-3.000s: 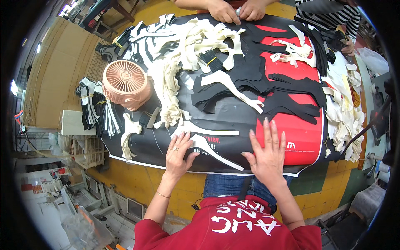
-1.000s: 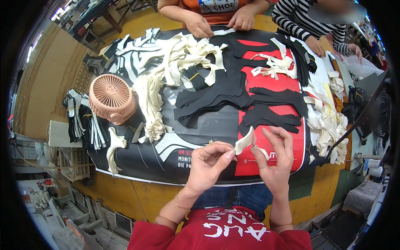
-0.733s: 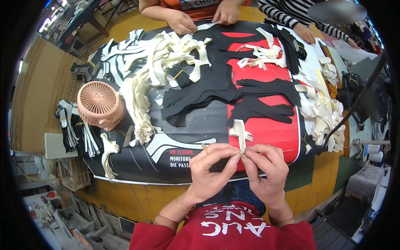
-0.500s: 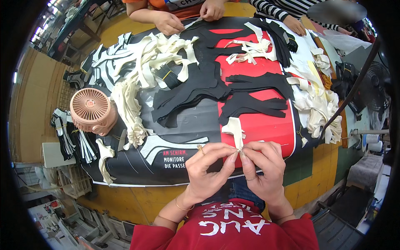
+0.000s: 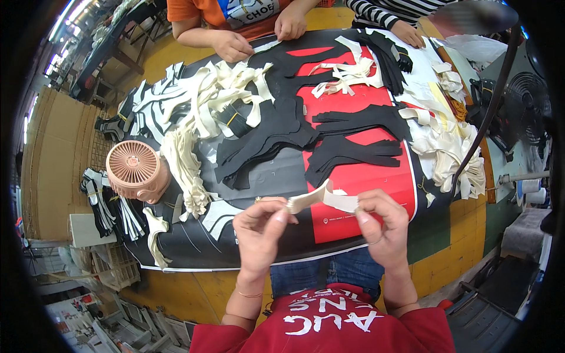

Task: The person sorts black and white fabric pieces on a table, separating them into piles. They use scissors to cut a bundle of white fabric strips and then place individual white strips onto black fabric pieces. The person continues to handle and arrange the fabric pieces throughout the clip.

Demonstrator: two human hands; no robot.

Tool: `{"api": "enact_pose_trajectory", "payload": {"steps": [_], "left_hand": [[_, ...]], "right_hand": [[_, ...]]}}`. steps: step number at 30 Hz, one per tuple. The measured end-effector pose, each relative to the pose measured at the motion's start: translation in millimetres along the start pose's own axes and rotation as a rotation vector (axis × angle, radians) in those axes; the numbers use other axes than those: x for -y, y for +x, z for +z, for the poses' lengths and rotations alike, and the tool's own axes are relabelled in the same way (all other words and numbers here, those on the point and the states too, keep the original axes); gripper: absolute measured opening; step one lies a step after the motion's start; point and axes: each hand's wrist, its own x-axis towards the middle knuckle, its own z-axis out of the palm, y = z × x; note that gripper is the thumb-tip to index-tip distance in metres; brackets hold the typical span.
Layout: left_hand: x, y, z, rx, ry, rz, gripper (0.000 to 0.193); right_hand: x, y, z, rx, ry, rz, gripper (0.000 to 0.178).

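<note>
A cream fabric strip (image 5: 323, 197) is stretched between my two hands above the table's near edge. My left hand (image 5: 260, 235) pinches its left end between thumb and fingers. At the other end, my right hand (image 5: 385, 226) grips it in the same way. The strip bends upward to a point at its middle. Beyond it on the table lie stacked black fabric pieces (image 5: 356, 156). To the left of my left hand, white cut pieces with dark edges (image 5: 220, 217) lie flat.
A pink fan (image 5: 136, 170) stands at the table's left side. Beside it hangs a bunch of cream strips (image 5: 185, 170). Across the table, a person in orange (image 5: 235, 44) holds a light strip; a striped sleeve (image 5: 376, 12) shows at right. More cream pieces (image 5: 450, 150) lie at the right edge.
My hands were together, pinching the strip's end while it hung away over the table. Now they are apart, with the strip spread between them. The view has shifted slightly.
</note>
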Motion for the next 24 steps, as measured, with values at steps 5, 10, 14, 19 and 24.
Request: {"api": "enact_pose_trajectory", "payload": {"steps": [5, 10, 14, 19, 24], "left_hand": [[-4, 22, -52, 0.002, -0.383, -0.074, 0.016], [-7, 47, -99, -0.307, -0.328, 0.081, 0.018], [-5, 53, -95, -0.628, 0.568, 0.293, 0.035], [-2, 16, -35, -0.303, 0.874, 0.416, 0.044], [35, -14, 40, 0.316, -0.075, -0.347, 0.056]], "right_hand": [[-33, -5, -34, -0.261, 0.63, 0.139, 0.018], [-50, -21, -87, -0.452, 0.999, 0.089, 0.035], [-43, -41, -107, -0.697, 0.748, 0.041, 0.031], [-19, -40, -90, -0.363, -0.137, -0.066, 0.014], [-18, -20, -12, 0.014, -0.626, -0.392, 0.017]]}}
